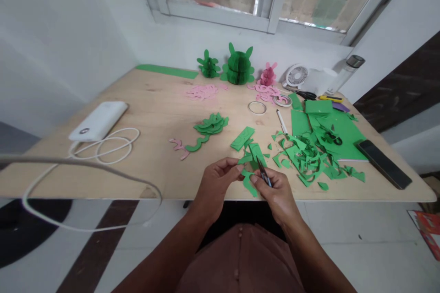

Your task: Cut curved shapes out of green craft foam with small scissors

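My left hand (216, 182) pinches a small piece of green paper (248, 182) over the table's front edge. My right hand (277, 190) grips small scissors (264, 174), their blades at the green paper. Just beyond my hands lie folded green strips (242, 138) and a heap of green paper scraps (305, 155). A stack of cut green curved shapes (210, 124) sits in the middle of the wooden table (158, 110), with a pink cut-out (178, 145) near it.
A white power bank (99, 120) and coiled white cable (103, 146) lie at the left. Green and pink paper models (238, 65) stand by the far wall. Green sheets (337, 128), a black phone (384, 163), tape rolls (257, 107), a small fan (296, 74) and a bottle (349, 69) sit at the right.
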Motion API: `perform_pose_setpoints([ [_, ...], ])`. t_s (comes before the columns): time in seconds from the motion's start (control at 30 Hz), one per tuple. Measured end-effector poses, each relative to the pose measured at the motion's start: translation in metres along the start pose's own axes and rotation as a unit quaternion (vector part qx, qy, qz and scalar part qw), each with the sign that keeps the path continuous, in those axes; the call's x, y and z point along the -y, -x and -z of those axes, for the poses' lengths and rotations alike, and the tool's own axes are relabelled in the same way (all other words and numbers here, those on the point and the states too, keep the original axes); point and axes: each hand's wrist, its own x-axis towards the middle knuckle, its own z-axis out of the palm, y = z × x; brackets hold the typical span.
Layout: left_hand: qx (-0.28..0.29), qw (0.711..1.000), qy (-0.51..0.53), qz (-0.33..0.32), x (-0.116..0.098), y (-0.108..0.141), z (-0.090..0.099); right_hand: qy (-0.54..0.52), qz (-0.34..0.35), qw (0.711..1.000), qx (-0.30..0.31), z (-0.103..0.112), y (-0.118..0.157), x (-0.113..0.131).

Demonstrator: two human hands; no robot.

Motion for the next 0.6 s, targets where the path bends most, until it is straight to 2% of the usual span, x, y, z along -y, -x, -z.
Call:
perform_pose_setpoints([
  [0.2,-0.016,0.999,0.035,0.019,-0.003,0.0004,-0.0026,-0.019,-0.003,1.0,0.002,-0.0021,0.0005,0.0031],
  [0.43,-0.012,0.999,0.037,0.01,-0.0083,-0.0028,-0.0042,-0.019,-0.003,1.0,0.019,-0.0049,-0.001,0.0028],
  [0.6,-0.038,0.998,0.057,0.003,-0.0087,-0.0058,-0.0039,0.007,-0.011,0.999,0.032,-0.0055,0.001,0.0018],
])
